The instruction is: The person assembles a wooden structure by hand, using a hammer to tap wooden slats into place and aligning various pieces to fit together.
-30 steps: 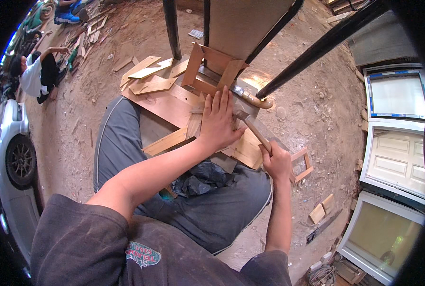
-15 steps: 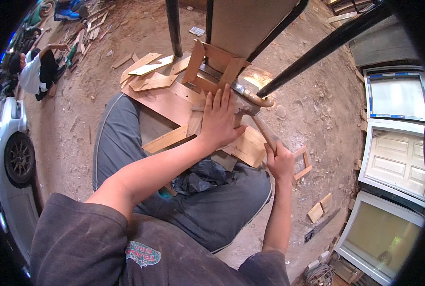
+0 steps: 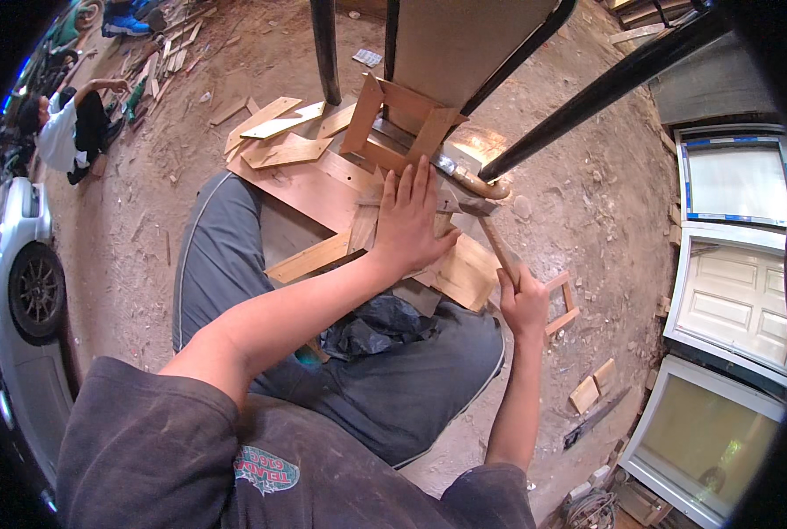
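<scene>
My right hand (image 3: 524, 301) is closed around the wooden handle of a hammer (image 3: 501, 249). The hammer's dark head is just right of the wooden pieces under my left hand. My left hand (image 3: 407, 219) lies with fingers stretched over a piece of wood (image 3: 364, 226), its fingertips at the lower edge of a small square wooden frame (image 3: 434, 134). The palm and fingers hide part of the wood beneath. A curved metal piece (image 3: 468, 179) sticks out beyond my fingertips. A flat wooden block (image 3: 466, 273) rests below the hammer, near my thumb.
Several cut wood slats (image 3: 283, 153) lie on a brown board (image 3: 316, 189) across my lap. Dark legs of a chair (image 3: 324, 53) stand ahead. Right are another small frame (image 3: 571, 321), a saw (image 3: 592, 419) and framed panels (image 3: 735, 295). A person (image 3: 63, 137) sits far left, beyond a car (image 3: 18, 300).
The hammer has swung slightly to the right, its head now farther from the wood by my left hand. My right hand has shifted a little right and down; my left hand stays in place.
</scene>
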Action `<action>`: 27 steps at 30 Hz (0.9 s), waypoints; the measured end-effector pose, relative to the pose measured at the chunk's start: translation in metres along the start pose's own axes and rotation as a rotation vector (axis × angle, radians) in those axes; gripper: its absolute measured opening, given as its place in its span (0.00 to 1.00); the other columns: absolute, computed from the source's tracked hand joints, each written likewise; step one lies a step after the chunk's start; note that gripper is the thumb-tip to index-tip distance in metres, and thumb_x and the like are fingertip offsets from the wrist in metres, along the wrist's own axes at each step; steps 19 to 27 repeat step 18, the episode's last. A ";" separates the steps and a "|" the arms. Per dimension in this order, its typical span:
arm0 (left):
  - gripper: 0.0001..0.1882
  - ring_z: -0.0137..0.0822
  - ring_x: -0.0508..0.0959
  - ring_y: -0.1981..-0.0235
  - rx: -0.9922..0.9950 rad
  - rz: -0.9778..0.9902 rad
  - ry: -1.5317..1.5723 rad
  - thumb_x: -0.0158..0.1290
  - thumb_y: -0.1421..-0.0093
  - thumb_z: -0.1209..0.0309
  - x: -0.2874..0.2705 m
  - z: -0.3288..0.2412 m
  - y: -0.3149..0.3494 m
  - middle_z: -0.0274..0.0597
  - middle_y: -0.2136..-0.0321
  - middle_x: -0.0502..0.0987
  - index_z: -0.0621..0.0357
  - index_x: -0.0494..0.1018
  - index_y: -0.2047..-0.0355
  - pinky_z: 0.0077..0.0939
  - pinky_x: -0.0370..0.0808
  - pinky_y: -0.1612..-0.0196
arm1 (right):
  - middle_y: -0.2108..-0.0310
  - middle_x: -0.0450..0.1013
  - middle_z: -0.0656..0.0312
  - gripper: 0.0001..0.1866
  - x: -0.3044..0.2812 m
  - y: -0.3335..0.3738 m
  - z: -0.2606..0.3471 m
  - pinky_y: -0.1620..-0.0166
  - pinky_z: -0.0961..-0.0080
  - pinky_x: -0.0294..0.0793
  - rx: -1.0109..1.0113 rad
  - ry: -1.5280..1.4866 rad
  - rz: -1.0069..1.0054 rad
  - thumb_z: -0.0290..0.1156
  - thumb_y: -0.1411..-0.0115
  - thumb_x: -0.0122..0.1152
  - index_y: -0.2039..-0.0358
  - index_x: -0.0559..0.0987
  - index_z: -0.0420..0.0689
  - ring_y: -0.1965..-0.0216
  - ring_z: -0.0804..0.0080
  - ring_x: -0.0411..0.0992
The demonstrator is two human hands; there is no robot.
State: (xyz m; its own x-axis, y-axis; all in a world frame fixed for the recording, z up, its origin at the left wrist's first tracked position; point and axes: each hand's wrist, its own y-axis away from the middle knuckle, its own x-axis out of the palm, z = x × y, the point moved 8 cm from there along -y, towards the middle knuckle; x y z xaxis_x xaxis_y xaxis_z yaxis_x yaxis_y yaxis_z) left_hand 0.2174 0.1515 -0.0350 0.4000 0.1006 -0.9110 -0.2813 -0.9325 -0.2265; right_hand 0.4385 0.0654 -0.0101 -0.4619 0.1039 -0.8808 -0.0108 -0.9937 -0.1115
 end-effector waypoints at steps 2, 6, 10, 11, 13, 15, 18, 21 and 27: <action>0.59 0.60 0.54 0.28 0.007 -0.005 -0.009 0.55 0.44 0.39 0.000 -0.001 0.001 0.63 0.27 0.49 0.71 0.48 0.28 0.60 0.43 0.26 | 0.79 0.73 0.45 0.16 -0.008 0.005 0.001 0.74 0.54 0.71 -0.013 -0.033 -0.025 0.38 0.36 0.66 0.71 0.71 0.42 0.75 0.42 0.76; 0.59 0.60 0.54 0.28 -0.005 0.008 0.023 0.55 0.44 0.38 0.000 0.000 0.001 0.63 0.27 0.48 0.71 0.47 0.28 0.60 0.43 0.26 | 0.80 0.73 0.45 0.14 -0.008 0.005 0.004 0.73 0.55 0.71 -0.038 -0.093 -0.044 0.37 0.36 0.66 0.70 0.73 0.42 0.75 0.42 0.76; 0.58 0.60 0.54 0.28 0.003 0.014 0.019 0.55 0.44 0.39 -0.001 0.000 0.000 0.63 0.27 0.49 0.71 0.48 0.28 0.60 0.43 0.26 | 0.80 0.73 0.45 0.14 0.001 0.000 0.012 0.73 0.55 0.71 -0.016 -0.107 -0.032 0.37 0.36 0.66 0.69 0.73 0.41 0.75 0.42 0.76; 0.58 0.59 0.54 0.28 0.007 0.020 0.010 0.54 0.43 0.39 0.000 -0.001 0.000 0.63 0.27 0.49 0.71 0.48 0.28 0.60 0.43 0.26 | 0.79 0.73 0.45 0.14 0.004 -0.002 0.011 0.73 0.55 0.71 -0.013 -0.076 -0.011 0.37 0.37 0.66 0.69 0.74 0.41 0.75 0.42 0.76; 0.57 0.59 0.54 0.28 0.000 0.022 0.007 0.54 0.43 0.39 -0.001 -0.001 -0.001 0.63 0.27 0.50 0.71 0.48 0.28 0.61 0.42 0.26 | 0.79 0.74 0.45 0.14 0.008 -0.003 0.007 0.73 0.55 0.71 -0.005 -0.066 0.002 0.37 0.37 0.67 0.68 0.74 0.41 0.75 0.42 0.76; 0.57 0.59 0.54 0.28 -0.002 0.020 0.005 0.54 0.43 0.39 -0.001 -0.001 0.000 0.63 0.27 0.49 0.70 0.49 0.28 0.61 0.42 0.26 | 0.79 0.74 0.44 0.14 0.011 0.000 0.003 0.73 0.54 0.72 0.005 -0.110 -0.003 0.38 0.37 0.67 0.67 0.75 0.40 0.75 0.42 0.77; 0.57 0.59 0.53 0.28 0.004 0.007 0.006 0.55 0.43 0.39 0.001 -0.001 0.001 0.62 0.27 0.49 0.69 0.48 0.28 0.61 0.41 0.26 | 0.78 0.74 0.44 0.16 0.006 0.007 -0.001 0.72 0.54 0.73 0.043 -0.286 -0.091 0.41 0.38 0.69 0.67 0.76 0.41 0.75 0.44 0.78; 0.57 0.59 0.53 0.28 0.004 0.007 0.006 0.55 0.43 0.39 0.001 -0.001 0.001 0.62 0.27 0.49 0.69 0.48 0.28 0.61 0.41 0.26 | 0.78 0.74 0.44 0.16 0.006 0.007 -0.001 0.72 0.54 0.73 0.043 -0.286 -0.091 0.41 0.38 0.69 0.67 0.76 0.41 0.75 0.44 0.78; 0.57 0.59 0.53 0.28 0.004 0.007 0.006 0.55 0.43 0.39 0.001 -0.001 0.001 0.62 0.27 0.49 0.69 0.48 0.28 0.61 0.41 0.26 | 0.78 0.74 0.44 0.16 0.006 0.007 -0.001 0.72 0.54 0.73 0.043 -0.286 -0.091 0.41 0.38 0.69 0.67 0.76 0.41 0.75 0.44 0.78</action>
